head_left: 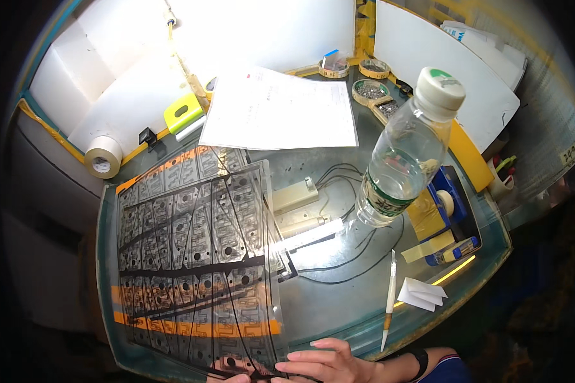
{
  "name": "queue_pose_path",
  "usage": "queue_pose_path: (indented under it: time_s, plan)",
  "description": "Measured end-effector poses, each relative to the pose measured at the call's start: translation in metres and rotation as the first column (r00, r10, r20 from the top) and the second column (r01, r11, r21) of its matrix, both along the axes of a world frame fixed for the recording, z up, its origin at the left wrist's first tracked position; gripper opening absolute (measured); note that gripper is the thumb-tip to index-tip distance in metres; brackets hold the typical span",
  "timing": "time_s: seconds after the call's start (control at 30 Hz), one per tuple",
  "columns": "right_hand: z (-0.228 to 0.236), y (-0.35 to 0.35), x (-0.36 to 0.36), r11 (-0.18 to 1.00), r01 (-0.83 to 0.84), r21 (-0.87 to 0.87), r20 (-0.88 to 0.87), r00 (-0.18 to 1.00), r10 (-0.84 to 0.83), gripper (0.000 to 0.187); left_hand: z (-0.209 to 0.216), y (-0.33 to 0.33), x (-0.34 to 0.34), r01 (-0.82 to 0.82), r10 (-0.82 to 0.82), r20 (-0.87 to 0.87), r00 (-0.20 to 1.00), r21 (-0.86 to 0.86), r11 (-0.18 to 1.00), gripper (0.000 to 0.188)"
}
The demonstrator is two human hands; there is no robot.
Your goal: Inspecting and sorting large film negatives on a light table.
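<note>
A stack of transparent film sheets (172, 236), printed with dark part outlines and crossed by orange strips and black lines, covers the left side of the table. My right hand (329, 362) lies at the stack's lower right corner, fingers stretched out and slightly apart, fingertips at the film's edge. Of my left hand (236, 378) only a bit shows at the bottom of the view, beside the lower edge of the film; its fingers are mostly cut off.
A clear bottle (402, 159) with a white cap stands on the right. A white-handled pen-like tool (391, 287) and folded paper (421, 293) lie nearer. Behind are a paper sheet (281, 112), a tape roll (103, 157) and round dishes (370, 91). A blue tape dispenser (450, 198) sits at right.
</note>
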State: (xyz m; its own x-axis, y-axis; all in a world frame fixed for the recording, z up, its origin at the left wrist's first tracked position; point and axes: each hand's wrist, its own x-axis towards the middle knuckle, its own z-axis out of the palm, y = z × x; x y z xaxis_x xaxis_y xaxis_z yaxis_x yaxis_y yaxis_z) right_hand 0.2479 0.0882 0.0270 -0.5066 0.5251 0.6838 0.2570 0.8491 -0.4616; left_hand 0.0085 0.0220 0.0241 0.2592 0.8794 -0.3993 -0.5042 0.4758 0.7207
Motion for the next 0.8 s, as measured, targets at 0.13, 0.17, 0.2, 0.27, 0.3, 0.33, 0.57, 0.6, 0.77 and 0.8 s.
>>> queue_pose_path:
  time_s: [0.13, 0.17, 0.2, 0.27, 0.3, 0.33, 0.57, 0.6, 0.77, 0.8]
  plan:
    - [0.003, 0.003, 0.001, 1.000, 0.003, -0.027, -0.002, 1.000, -0.003, 0.026, -0.001, 0.003, 0.003, -0.002, 0.000, 0.064, 0.998, 0.030, 1.000, 0.023]
    - [0.003, 0.004, 0.001, 0.999, -0.001, -0.035, -0.005, 1.000, 0.001, 0.026, 0.001, 0.004, 0.005, -0.009, 0.005, 0.075, 0.997, 0.049, 0.999, 0.024]
    - [0.003, 0.004, 0.001, 0.999, 0.003, -0.034, -0.013, 1.000, -0.003, 0.025, 0.002, 0.005, 0.005, 0.011, -0.015, 0.076, 0.997, 0.049, 0.999, 0.025]
    - [0.002, 0.004, 0.000, 0.999, 0.013, -0.030, -0.028, 1.000, -0.014, 0.025, 0.002, 0.005, 0.005, 0.009, -0.013, 0.100, 0.995, 0.039, 0.999, 0.025]
    - [0.002, 0.004, 0.001, 1.000, 0.013, -0.027, -0.028, 0.999, -0.014, 0.024, 0.001, 0.004, 0.005, 0.010, -0.014, 0.112, 0.994, 0.035, 0.999, 0.026]
    - [0.003, 0.004, 0.002, 1.000, 0.013, -0.023, -0.028, 1.000, -0.014, 0.024, 0.001, 0.003, 0.004, 0.009, -0.013, 0.113, 0.993, 0.033, 0.999, 0.026]
    - [0.004, -0.005, -0.004, 0.998, 0.035, 0.052, -0.059, 0.998, -0.032, 0.022, -0.001, -0.005, 0.001, 0.031, -0.035, 0.066, 0.997, 0.065, 0.997, 0.025]
    - [0.002, -0.009, -0.006, 0.998, 0.047, 0.047, -0.080, 0.996, -0.043, 0.023, -0.003, -0.005, -0.001, 0.058, -0.061, 0.028, 0.998, 0.082, 0.995, 0.024]
    - [-0.017, -0.019, -0.007, 0.997, 0.066, 0.029, 0.003, 0.998, -0.066, 0.032, 0.005, 0.007, 0.012, 0.005, -0.007, 0.025, 1.000, 0.073, 0.997, 0.022]
    - [-0.018, -0.017, -0.003, 0.995, 0.096, 0.025, -0.027, 0.995, -0.095, 0.033, -0.003, 0.017, 0.015, 0.036, -0.039, 0.020, 0.999, 0.131, 0.991, 0.023]
